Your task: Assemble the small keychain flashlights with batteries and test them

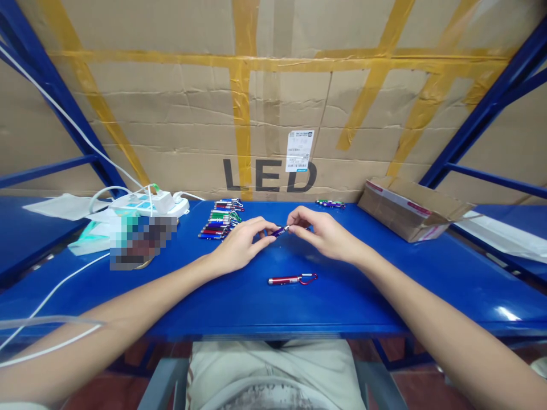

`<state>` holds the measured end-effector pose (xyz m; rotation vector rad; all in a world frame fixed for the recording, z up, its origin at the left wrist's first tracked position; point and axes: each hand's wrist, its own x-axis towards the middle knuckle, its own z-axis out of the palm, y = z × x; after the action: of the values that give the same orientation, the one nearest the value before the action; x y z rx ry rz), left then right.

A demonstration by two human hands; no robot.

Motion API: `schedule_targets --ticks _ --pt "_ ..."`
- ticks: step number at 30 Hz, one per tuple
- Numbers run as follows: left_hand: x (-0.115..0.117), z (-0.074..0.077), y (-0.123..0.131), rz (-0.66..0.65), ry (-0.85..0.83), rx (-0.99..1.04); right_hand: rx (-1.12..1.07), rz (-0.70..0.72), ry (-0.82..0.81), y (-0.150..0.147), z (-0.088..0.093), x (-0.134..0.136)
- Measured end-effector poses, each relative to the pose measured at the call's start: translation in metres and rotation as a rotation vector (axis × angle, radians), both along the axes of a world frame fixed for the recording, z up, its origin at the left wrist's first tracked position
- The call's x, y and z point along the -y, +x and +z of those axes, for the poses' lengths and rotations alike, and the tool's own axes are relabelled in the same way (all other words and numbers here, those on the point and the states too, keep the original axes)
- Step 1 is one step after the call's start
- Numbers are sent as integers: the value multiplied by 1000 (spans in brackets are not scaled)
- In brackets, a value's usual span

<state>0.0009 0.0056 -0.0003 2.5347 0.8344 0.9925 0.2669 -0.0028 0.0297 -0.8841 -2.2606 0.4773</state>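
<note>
Lying with its long axis left to right above the blue table, a small purple flashlight is pinched at both ends, its body by the left hand and its tip by the right hand, while a red flashlight lies nearer the body.

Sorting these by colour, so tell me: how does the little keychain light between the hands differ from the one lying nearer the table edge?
The purple keychain light is held off the blue table by the left hand and right hand; the red keychain light lies untouched. The red one's carabiner clip shows plainly; the purple one's is hidden by fingers. Both are slim metallic tubes.
</note>
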Motion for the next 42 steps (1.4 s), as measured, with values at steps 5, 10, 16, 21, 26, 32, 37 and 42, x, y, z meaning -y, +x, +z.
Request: schedule_targets --ticks 5,10,16,21,26,32,37,42 --pt "-2 -1 -1 0 39 -24 55 -5 58 0 0 1" --pt "-2 -1 -1 -6 86 -29 76 -20 65 -2 0 2" --pt "0 1 -1 0 102 -23 114 -33 60 -1 1 2" --pt "1 1 -1 -4 105 -10 128 -38 95 -2 0 2" --pt "1 -1 -1 15 129 -21 79 -43 48 -4 -4 0" --pt "3 -4 -2 42 252 -118 -27 -43 -139 -5 -6 1" --pt "3 -1 -5 49 327 -190 58 -23 -5 -5 -2 4" --pt "3 2 -5 46 295 -179 78 -25 99 -5 -3 3"
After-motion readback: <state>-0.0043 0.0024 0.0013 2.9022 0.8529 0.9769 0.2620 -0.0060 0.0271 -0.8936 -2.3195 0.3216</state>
